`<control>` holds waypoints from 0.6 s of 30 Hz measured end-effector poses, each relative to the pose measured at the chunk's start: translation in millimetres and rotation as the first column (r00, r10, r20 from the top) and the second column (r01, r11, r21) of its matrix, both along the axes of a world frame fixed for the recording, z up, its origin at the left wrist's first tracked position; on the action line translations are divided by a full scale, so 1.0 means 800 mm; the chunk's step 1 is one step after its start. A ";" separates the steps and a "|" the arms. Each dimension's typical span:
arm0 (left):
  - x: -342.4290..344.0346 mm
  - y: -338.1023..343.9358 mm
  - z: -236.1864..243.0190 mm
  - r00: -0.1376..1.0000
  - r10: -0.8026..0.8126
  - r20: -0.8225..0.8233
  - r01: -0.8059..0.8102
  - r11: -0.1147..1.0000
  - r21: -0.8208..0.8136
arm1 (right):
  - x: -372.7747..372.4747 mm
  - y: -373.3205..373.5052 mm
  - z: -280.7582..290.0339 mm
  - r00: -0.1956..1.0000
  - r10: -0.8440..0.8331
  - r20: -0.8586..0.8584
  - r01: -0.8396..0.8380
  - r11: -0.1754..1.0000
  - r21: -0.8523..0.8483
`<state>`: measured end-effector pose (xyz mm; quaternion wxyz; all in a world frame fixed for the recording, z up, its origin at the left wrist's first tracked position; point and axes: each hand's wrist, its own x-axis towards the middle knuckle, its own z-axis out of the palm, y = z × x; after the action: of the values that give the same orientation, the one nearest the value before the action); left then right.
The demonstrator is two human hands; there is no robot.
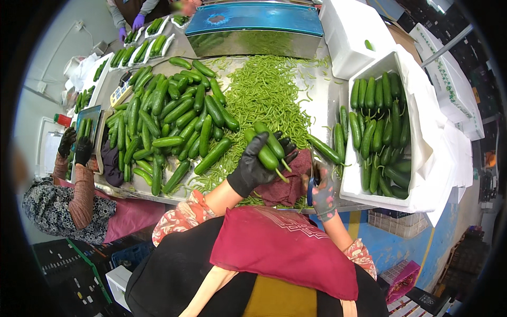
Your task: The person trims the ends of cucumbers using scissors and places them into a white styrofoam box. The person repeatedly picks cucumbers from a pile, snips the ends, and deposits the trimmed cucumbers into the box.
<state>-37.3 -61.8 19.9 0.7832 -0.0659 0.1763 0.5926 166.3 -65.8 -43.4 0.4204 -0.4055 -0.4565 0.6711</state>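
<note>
My left hand [249, 168], in a black glove, is closed around two green cucumbers [268, 153] with stems toward me. My right hand [324, 196], in a dark patterned glove, grips a pair of scissors [310, 186] with blue handles, just right of those cucumbers. Under and between the hands lies a crumpled maroon cloth [285, 189] at the table's near edge. A large heap of cucumbers [174, 113] lies to the left. Thin green pieces [269, 90], like cut stems, cover the middle of the metal table. Several loose cucumbers [325, 149] rest by my right hand.
A white foam box [346, 158] lined with paper, holding stacked cucumbers, stands at right. A metal bin with blue film [253, 20] bounds the far side. One co-worker [79, 190] handles cucumbers at a scale [91, 124] on the left; another's purple-gloved hands [136, 24] are beside trays.
</note>
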 end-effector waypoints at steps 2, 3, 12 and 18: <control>-0.001 0.003 -0.002 0.987 0.042 0.152 -0.035 0.998 -0.044 | 0.004 -0.010 -0.010 0.972 -0.046 0.232 0.002 0.983 0.185; 0.000 0.004 -0.004 0.972 0.064 0.227 -0.050 0.996 -0.068 | 0.005 -0.014 -0.015 0.935 -0.092 0.342 -0.005 0.963 0.271; 0.043 -0.003 -0.006 0.943 0.096 0.317 -0.033 0.979 -0.199 | -0.008 -0.009 0.014 0.745 -0.373 0.552 -0.174 0.691 0.701; 0.053 -0.005 0.010 0.960 0.132 0.247 -0.058 0.957 -0.286 | -0.003 -0.011 0.007 0.705 -0.357 0.613 -0.200 0.729 0.655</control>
<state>5.4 -66.1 27.7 0.7531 -0.2609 0.1479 0.5856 163.6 -74.3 -38.2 0.3616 -0.4673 -0.7737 0.2284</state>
